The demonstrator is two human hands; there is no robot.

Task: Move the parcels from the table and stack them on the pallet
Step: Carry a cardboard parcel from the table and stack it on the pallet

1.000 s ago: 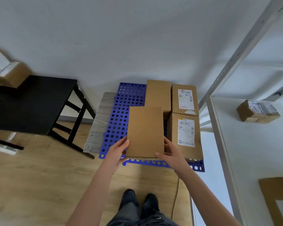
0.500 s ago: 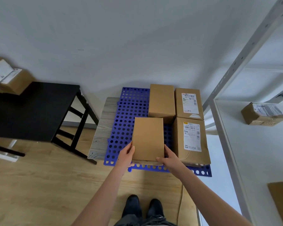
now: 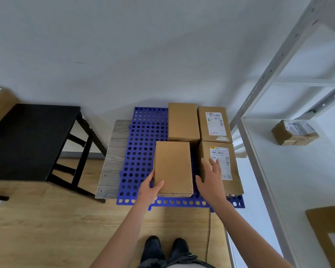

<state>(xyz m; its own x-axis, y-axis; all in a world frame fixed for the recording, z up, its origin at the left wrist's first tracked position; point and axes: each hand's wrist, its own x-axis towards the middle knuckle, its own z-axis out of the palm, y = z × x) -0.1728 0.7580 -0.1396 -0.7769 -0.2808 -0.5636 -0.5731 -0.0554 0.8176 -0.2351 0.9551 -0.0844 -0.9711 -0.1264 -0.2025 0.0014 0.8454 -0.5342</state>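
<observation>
**Plain parcel down on the pallet, one hand on it**

Well to the left of the blue perforated plastic pallet (image 3: 141,144) stands a black table (image 3: 27,140), with a brown cardboard parcel (image 3: 0,105) at the table's far end from the pallet. A grey wooden board (image 3: 114,157) shows from under the pallet's left edge.

On the pallet's front middle lies a plain brown cardboard parcel (image 3: 172,167), flat, long side running front to back. The left hand (image 3: 149,190) holds its near left corner, thumb laid on top and fingers down the side. Behind it on the pallet sits a second plain parcel (image 3: 183,120).

The right hand (image 3: 211,182) is spread wide, fingers straight, gripping nothing. It hovers over the gap beside the front parcel; whether it touches anything cannot be told. Along the pallet's right side lie a front labelled parcel (image 3: 220,167) and a back labelled parcel (image 3: 214,123).

Right of the pallet stands a white metal shelf rack (image 3: 278,55) carrying a taped parcel (image 3: 294,132).
</observation>
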